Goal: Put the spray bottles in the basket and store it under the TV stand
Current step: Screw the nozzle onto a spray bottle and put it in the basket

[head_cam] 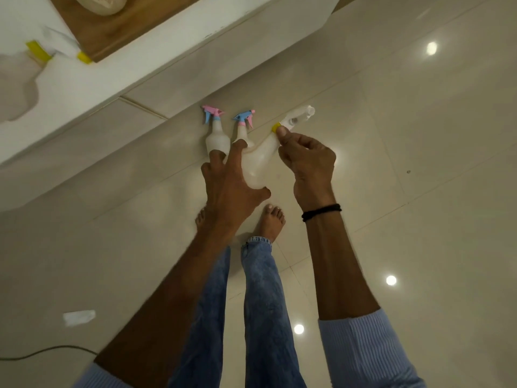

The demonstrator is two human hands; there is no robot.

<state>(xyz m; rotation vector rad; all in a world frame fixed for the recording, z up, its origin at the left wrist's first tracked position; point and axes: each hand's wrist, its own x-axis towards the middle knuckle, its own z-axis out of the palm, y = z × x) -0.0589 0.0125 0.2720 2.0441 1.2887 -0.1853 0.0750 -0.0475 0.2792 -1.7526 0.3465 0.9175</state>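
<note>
Both hands share one translucent plastic bottle: left hand cupping, right hand apparently pinching its neck.

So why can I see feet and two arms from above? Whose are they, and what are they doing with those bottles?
The camera sits on a person's head and looks down, so you see that person's own arms, jeans and bare feet on the shiny tiled floor.

Both hands hold one big whitish spray bottle with a yellow collar. The left hand wraps its body; the right hand, the one with the black wristband, pinches its neck.

Behind it, two smaller spray bottles with pink and blue tops stand on the floor. One more bottle with a yellow collar is at the far left, too blurry to see well.

The white ledge on top is furniture. No basket shows here.
</note>
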